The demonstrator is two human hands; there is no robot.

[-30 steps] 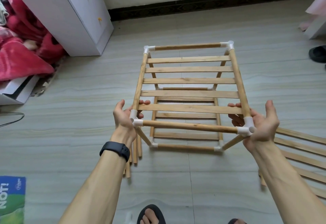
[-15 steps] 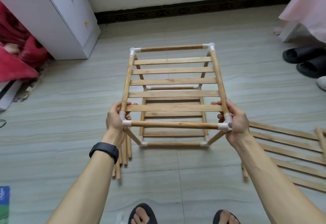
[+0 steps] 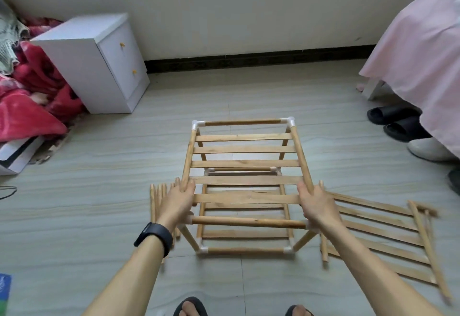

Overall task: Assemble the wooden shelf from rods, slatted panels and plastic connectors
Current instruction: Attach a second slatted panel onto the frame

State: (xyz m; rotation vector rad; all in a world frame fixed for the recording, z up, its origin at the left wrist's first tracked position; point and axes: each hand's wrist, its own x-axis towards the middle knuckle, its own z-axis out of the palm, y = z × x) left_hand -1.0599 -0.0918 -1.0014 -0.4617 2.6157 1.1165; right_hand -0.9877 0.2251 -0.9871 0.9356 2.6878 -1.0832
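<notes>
Floor [image 3: 99,216]: pale wood-grain planks, running up to a dark skirting board at the far wall.
Pink bed cover [image 3: 423,54]: hangs down at the right edge.
White nightstand [image 3: 82,67]: two drawers, standing at the far left against the wall.
Red blanket [image 3: 29,106]: bunched on the floor just left of the nightstand.
Shelf frame [image 3: 245,164]: stands on the floor in the middle, straight ahead of the person. It is a box of wooden rods with a slatted tier on top and another low down.
Spare slatted panel [image 3: 373,236]: lies flat on the floor just right of the frame, blurred at its far end.
Loose rods [image 3: 156,198]: lie side by side on the floor just left of the frame, partly behind the left arm.
Left hand [image 3: 178,202]: grips the top left side rod near the front corner, thumb inside, fingers outside.
Right hand [image 3: 316,203]: grips the top right side rod the same way.
Black slippers [image 3: 393,121]: a pair beside the bed cover.
Black wristband [image 3: 154,237]: on the left wrist.
White connectors [image 3: 198,124]: cap the frame's corners.
</notes>
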